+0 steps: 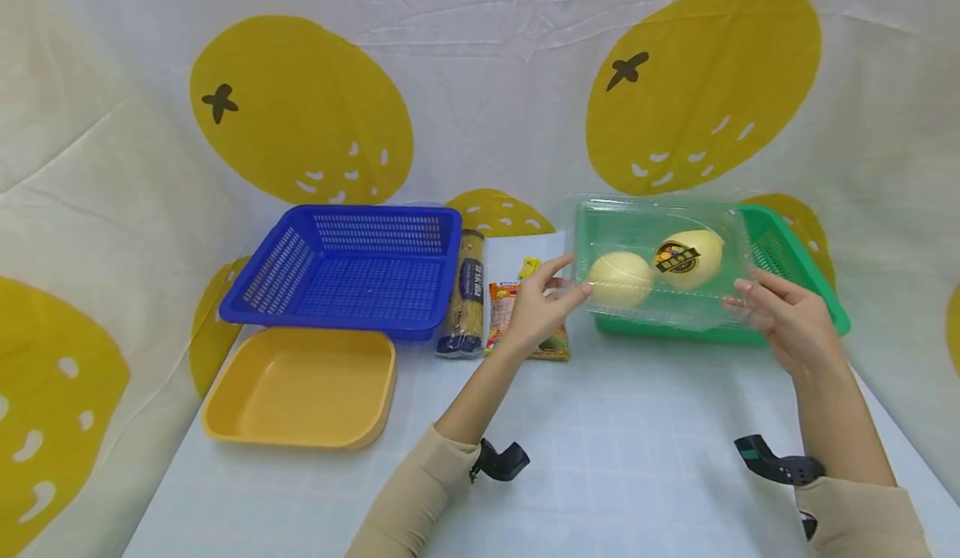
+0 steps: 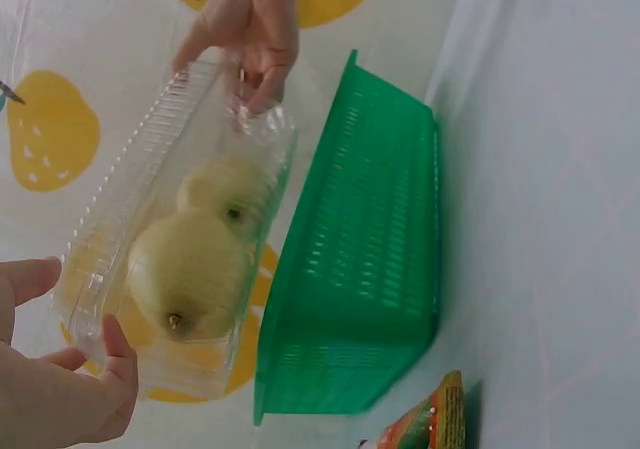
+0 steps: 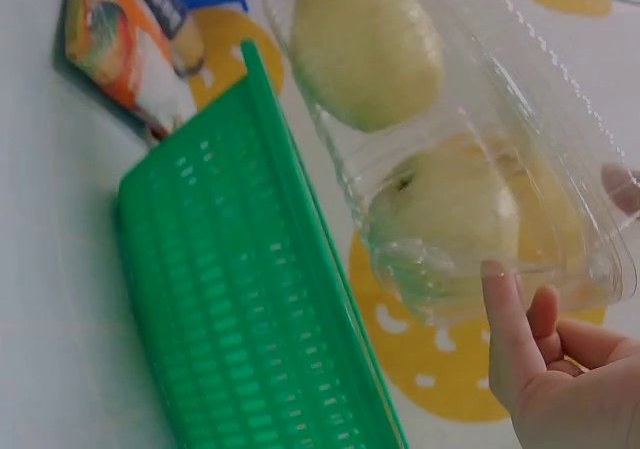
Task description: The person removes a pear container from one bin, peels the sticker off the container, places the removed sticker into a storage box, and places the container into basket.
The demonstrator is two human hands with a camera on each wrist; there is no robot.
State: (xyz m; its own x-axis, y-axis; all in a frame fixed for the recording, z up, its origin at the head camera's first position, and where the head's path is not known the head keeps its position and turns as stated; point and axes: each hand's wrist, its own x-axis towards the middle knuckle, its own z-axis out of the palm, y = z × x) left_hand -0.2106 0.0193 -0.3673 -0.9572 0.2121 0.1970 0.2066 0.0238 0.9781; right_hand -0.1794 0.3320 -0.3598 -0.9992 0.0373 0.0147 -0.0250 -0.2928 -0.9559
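Note:
Both hands hold up a clear plastic clamshell box [image 1: 651, 214] with two pale yellow pears inside. The plain-looking pear [image 1: 621, 281] lies on the left; the other pear [image 1: 705, 262] sits behind a dark round label. My left hand [image 1: 542, 306] pinches the box's left end between thumb and fingers. At the opposite end, my right hand [image 1: 801, 323] grips the near corner. Beneath the box is a green perforated basket [image 1: 813, 283], partly hidden by it in the head view. Both wrist views show the box above the basket [image 2: 350, 199] rim.
A blue basket [image 1: 360, 283] stands back left, with a yellow tray [image 1: 300, 387] in front of it. Beside the blue basket lies a pack of spaghetti [image 1: 462, 299]. An orange snack bag [image 1: 553, 345] is partly behind my left hand. Patterned cloth hangs behind the table.

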